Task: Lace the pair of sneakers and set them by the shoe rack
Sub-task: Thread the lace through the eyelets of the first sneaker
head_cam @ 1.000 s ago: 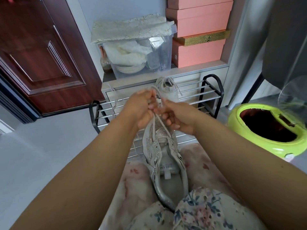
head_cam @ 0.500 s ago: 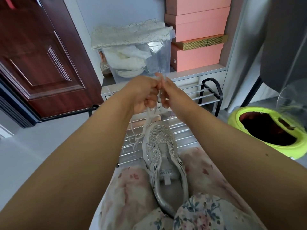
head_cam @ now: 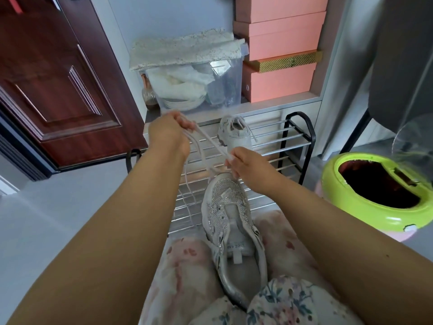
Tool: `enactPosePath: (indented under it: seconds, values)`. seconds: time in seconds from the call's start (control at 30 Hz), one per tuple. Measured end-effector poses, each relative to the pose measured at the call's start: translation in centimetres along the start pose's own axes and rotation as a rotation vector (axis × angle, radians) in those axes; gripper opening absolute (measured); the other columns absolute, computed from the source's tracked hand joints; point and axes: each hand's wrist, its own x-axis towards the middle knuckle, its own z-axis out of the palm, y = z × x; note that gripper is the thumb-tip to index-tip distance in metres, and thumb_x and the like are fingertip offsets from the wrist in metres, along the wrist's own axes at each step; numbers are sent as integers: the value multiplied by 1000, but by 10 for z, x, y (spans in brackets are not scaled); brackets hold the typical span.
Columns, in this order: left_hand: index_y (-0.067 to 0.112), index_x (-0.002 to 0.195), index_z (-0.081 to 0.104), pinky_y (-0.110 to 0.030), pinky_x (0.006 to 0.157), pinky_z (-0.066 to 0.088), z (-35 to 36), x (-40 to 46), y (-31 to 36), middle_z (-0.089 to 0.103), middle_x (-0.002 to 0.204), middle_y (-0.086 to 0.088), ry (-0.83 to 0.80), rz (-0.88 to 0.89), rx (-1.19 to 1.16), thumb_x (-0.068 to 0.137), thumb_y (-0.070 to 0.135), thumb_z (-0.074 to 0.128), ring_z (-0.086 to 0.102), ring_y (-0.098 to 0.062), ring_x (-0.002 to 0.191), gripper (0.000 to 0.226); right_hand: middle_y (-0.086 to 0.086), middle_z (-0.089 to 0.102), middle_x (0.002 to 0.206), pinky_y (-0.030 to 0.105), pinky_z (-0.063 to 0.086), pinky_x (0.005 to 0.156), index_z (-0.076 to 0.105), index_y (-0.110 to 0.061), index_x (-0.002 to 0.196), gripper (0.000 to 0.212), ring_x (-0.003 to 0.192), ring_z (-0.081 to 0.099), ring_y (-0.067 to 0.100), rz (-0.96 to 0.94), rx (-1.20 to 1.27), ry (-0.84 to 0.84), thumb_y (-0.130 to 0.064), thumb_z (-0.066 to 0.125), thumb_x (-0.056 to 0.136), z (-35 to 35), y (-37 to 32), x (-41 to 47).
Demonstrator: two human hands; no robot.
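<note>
Sneaker [head_cam: 230, 221] on my lap, lower centre: lacing barely begun. Left hand [head_cam: 167, 134] and right hand [head_cam: 243, 165] pinch the lace [head_cam: 208, 141]. Second sneaker [head_cam: 234, 133] waits on shoe rack [head_cam: 297, 139], apparently laced.

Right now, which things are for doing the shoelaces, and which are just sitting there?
For the job:
- sneaker in the lap
- its white lace, held by left hand and right hand
- second sneaker on the shoe rack

Just sitting there:
- clear storage bin
- pink boxes
- green bin
- brown door
</note>
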Motion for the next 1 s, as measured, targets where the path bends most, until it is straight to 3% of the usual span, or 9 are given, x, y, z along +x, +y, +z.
enactPosePath:
  seconds: [0.1,0.23,0.33,0.43,0.53,0.6,0.7,0.83,1.0]
  values:
    - [6,70,45,-31,64,52,-12,13,10,46,62,-8,38,10,-308,100,3,29,51,-17,54,35,-3,54,75,31,33,58,58,-16,95,23,76,52,22,-21,-349,-19,-27,38,99,-15,6,-9]
    - [4,77,56,-33,75,56,-16,1,-11,62,76,-12,-156,-72,154,101,7,37,64,-22,70,31,6,54,104,35,36,86,64,-14,105,23,103,46,24,-277,-663,-92,-28,49,95,-27,-7,-10]
    - [0,88,60,-29,63,56,-8,-29,-35,67,68,-10,-385,-195,478,101,14,38,65,-19,62,29,4,43,92,31,34,79,69,-12,90,21,91,38,18,-379,-361,35,-31,59,90,-36,-29,0]
    - [-1,108,58,-38,66,56,0,-38,-45,64,58,-7,-559,-371,391,103,31,34,63,-21,57,40,1,45,79,23,33,64,68,-11,80,23,72,43,11,-258,-216,173,-32,63,89,-47,-30,17]
    - [4,90,60,-35,59,45,5,-36,-53,52,55,-8,-580,-261,588,101,39,36,49,-18,47,43,-4,44,75,12,32,56,60,-15,82,14,63,41,3,-133,-58,248,-26,65,88,-49,-16,22]
    - [7,80,59,-30,54,39,10,-35,-58,42,46,-4,-560,-160,659,102,37,38,36,-15,41,43,1,54,83,16,41,59,55,-16,98,10,65,52,8,-18,339,187,-21,59,92,-43,-7,17]
    - [8,81,63,-31,56,43,26,-35,-65,52,53,-7,-537,-145,632,101,38,39,44,-15,43,43,1,65,83,34,52,73,50,-13,110,14,69,64,11,105,939,12,-21,45,99,-34,6,10]
    - [10,82,59,-28,53,44,46,-37,-77,54,65,-10,-602,-228,609,103,30,38,50,-19,53,35,8,60,71,30,52,54,55,-10,92,29,54,59,17,181,1045,-16,-32,38,101,-40,17,1]
    - [4,92,64,-25,56,47,66,-39,-112,63,81,-16,-686,-174,913,99,21,43,57,-26,71,28,4,48,53,17,29,36,52,-9,79,34,38,38,11,323,932,123,-34,41,100,-64,45,-13]
